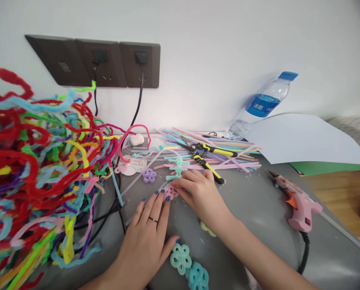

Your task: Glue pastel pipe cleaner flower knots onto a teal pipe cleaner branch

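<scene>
A small pink pipe-cleaner flower (171,192) lies on the grey table under my fingertips. Stretched out flat, the fingers of my left hand (148,237) press on its lower left side. My right hand (201,194) pinches its upper edge between thumb and fingers, which partly cover it. Just beyond lies a mint-green looped pipe-cleaner piece (177,167). A purple flower (149,175) sits to the left. Nearer me are a mint flower (180,258) and a teal flower (198,276). A pale yellow flower (207,229) is half hidden by my right forearm.
Tangled colourful pipe cleaners (41,161) pile high at left. Yellow-black pliers (202,155) rest on straight pastel pipe cleaners (243,164). A pink glue gun (302,207) lies at right, its cord trailing forward. A water bottle (263,104) leans on the wall beside white paper (307,139).
</scene>
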The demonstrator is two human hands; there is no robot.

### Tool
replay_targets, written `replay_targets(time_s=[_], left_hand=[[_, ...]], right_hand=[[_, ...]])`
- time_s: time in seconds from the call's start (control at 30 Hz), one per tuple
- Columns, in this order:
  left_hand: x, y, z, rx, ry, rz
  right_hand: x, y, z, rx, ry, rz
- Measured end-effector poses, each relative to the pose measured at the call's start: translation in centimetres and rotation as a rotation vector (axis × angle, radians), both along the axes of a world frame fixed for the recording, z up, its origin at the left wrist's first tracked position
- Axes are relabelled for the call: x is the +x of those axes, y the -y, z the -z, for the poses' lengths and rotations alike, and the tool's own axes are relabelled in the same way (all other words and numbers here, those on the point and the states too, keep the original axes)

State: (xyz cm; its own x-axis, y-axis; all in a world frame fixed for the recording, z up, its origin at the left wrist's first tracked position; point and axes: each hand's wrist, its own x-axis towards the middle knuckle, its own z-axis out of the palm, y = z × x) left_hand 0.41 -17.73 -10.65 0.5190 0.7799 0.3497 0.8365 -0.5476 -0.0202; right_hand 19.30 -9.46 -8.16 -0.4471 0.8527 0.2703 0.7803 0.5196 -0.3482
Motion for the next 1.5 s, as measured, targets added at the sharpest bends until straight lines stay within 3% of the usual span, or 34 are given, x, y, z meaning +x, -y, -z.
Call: replay_targets(time_s=[0.37,0.93,1.17,1.5], left_hand=[[0.2,-0.2,-0.2,-0.006,-0.013,-0.046],[0.0,-1.1,-2.0,-0.025,-0.102,-0.003],[0.2,-0.9,-1.9,-0.056,-0.084,-0.037],[0.1,-0.3,-1.3,0.013,-0.134,-0.058]], right_hand=[[-0.1,-0.1,-0.1,-0.046,0.006,0.007],[-0.2,-0.6,-0.5,-0.025,0.116,-0.016],[-0.3,-0.7,-0.4,-0.031,0.152,-0.022],[0.0,-0.8,-0.1,-0.042,0.044,-0.024]])
